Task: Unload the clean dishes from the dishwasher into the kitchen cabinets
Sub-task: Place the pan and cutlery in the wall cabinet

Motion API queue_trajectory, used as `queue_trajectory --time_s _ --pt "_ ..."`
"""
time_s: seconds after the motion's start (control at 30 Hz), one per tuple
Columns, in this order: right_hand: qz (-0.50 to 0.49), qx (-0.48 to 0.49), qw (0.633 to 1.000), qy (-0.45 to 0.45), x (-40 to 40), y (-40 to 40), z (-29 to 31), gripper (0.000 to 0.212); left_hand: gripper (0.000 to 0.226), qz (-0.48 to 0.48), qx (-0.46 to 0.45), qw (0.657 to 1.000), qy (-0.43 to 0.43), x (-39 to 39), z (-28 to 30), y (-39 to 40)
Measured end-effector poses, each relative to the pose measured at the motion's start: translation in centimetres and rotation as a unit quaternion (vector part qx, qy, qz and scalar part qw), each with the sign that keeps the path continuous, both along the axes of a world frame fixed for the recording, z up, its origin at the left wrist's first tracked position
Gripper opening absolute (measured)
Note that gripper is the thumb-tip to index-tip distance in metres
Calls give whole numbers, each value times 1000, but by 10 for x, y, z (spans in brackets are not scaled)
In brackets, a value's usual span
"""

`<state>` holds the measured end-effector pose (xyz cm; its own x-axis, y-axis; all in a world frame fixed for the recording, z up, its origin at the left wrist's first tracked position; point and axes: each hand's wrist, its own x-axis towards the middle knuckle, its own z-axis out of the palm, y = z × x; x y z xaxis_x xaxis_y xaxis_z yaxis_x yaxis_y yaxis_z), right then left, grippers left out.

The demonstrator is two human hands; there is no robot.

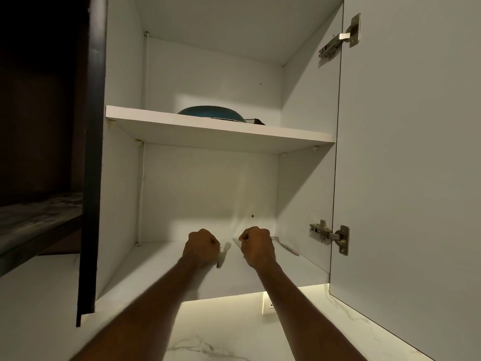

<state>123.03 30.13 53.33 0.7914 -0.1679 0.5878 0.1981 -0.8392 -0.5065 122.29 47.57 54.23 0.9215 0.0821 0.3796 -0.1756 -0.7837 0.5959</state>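
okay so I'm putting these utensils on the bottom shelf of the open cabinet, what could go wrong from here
1. The white utensil in your left hand sits near the bottom shelf's front edge; released there, it might slide off onto the counter.
2. Another utensil lies loose beside your right hand; pulling back could knock it.
3. The open door stands close on your right; mind your head.

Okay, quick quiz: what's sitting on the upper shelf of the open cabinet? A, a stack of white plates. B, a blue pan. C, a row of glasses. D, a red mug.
B: a blue pan lies on the upper shelf, its dark handle pointing right; no plates, glasses or mug show there.
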Motion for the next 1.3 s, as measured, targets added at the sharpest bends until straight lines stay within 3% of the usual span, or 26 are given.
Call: queue_trajectory --time_s 0.1,0.13,0.17,0.23,0.4,0.63,0.8,1.0,1.1,1.3 --pt "6 -13 1000 10 5 2 -2 24 16 -153 140 978 -30 6 -2 27" --pt "8 -18 1000 16 6 2 -3 25 29 -185 182 965 -40 7 -5 30" --pt "11 -22 999 23 8 3 -4 25 43 -200 216 955 -42 7 -7 30" --pt "15 -34 998 48 11 4 -7 26 48 -185 249 950 -26 3 -9 27" --pt "19 -71 995 73 13 4 -7 24 30 -161 252 954 -17 -1 -9 27" --pt "36 -95 992 80 9 3 -3 26 68 -71 241 967 46 2 -8 25" --pt "42 -95 992 73 0 5 -2 26 59 -85 232 966 74 -3 -5 23" --pt "67 -114 991 20 -18 16 4 33 68 -88 234 968 30 -18 -2 24" --pt "110 -134 984 48 -32 23 0 39 59 -96 247 963 41 -15 -4 24" --pt "162 -182 962 124 -56 16 -10 36 65 -94 255 962 41 -9 -3 21"
